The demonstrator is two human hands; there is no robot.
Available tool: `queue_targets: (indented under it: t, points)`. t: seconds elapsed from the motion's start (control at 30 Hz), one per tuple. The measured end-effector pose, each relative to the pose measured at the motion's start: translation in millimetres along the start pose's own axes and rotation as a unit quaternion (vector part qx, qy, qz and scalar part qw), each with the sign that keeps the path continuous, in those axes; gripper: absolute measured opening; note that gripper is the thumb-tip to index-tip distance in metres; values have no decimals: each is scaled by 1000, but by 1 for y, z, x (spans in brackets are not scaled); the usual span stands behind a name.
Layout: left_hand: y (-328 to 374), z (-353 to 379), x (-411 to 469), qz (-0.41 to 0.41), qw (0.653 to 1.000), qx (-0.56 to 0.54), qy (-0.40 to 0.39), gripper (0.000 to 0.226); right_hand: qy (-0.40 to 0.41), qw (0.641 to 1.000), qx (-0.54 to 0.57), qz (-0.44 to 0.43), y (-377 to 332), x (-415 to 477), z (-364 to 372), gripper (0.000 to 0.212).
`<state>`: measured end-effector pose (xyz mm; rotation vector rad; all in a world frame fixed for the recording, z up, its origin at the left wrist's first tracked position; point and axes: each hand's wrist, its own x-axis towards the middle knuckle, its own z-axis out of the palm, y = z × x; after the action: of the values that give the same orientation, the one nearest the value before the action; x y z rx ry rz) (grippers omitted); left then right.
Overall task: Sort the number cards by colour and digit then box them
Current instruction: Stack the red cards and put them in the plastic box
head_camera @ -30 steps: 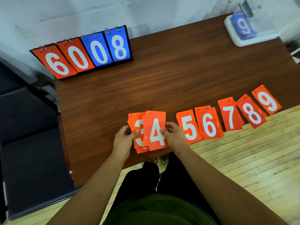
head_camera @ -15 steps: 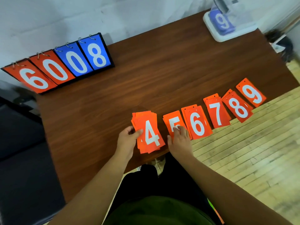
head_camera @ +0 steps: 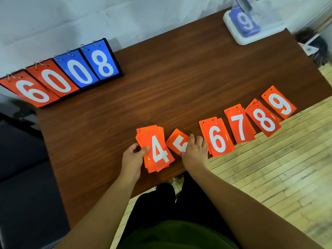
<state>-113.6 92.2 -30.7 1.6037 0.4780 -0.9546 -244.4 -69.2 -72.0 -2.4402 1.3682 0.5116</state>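
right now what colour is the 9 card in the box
The 9 card is blue with a white digit; head view.

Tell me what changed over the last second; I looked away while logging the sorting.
The right hand left the 4 card on the stack, moved right and took hold of the 5 card, drawing it, now tilted, away from the 6 pile. The left hand still grips the stack; the 6 pile, 7 pile, 8 pile and 9 pile stayed put.
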Motion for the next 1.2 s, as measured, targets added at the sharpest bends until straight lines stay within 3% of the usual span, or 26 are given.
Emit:
queue_targets:
  t: [0.1, 0.17, 0.27, 0.37, 0.43, 0.47, 0.53, 0.6, 0.67, 0.8, 0.87, 0.97, 1.2]
  points:
    - [-2, -2, -1, 6, 1000, 1, 1, 22, -16, 999, -13, 27, -4, 5, -12, 85]
    - [-2, -4, -3, 10, 1000, 0, 4, 30, -45, 999, 4, 13, -6, 4, -21, 70]
    - [-3, -5, -3, 3, 1000, 4, 8, 39, -80, 985, 155, -9, -5, 4, -39, 37]
    - [-1, -3, -3, 10, 1000, 9, 14, 28, -118, 918, 377, 38, -7, 2, -62, 24]
    - [0, 1, -3, 7, 1000, 10, 19, 38, -152, 871, 464, 50, -12, -3, -72, 14]
    - [2, 4, -3, 5, 1000, 9, 18, 42, -162, 859, 483, 54, -13, -5, -75, 14]
    - [5, 11, -4, 5, 1000, 16, 15, 42, -131, 867, 477, 55, -12, -6, -79, 16]
    - [9, 17, -3, 20, 999, 36, 14, 30, -66, 886, 454, 61, -6, -1, -84, 19]
    - [12, 20, -2, 43, 996, 75, 30, 21, -49, 878, 470, 69, 0, 2, -90, 26]
    - [15, 24, -2, 41, 998, 55, 13, 15, -166, 820, 541, 87, -3, 1, -91, 20]
    - [17, 31, -4, 14, 999, -6, -45, 22, -181, 848, 494, 69, -6, 0, -86, 16]
    - [20, 43, -6, -13, 992, -66, -103, 44, -122, 899, 417, 49, -7, 3, -79, 28]
    - [24, 65, -9, -10, 990, -23, -140, 40, -116, 897, 422, 56, -3, 0, -75, 46]
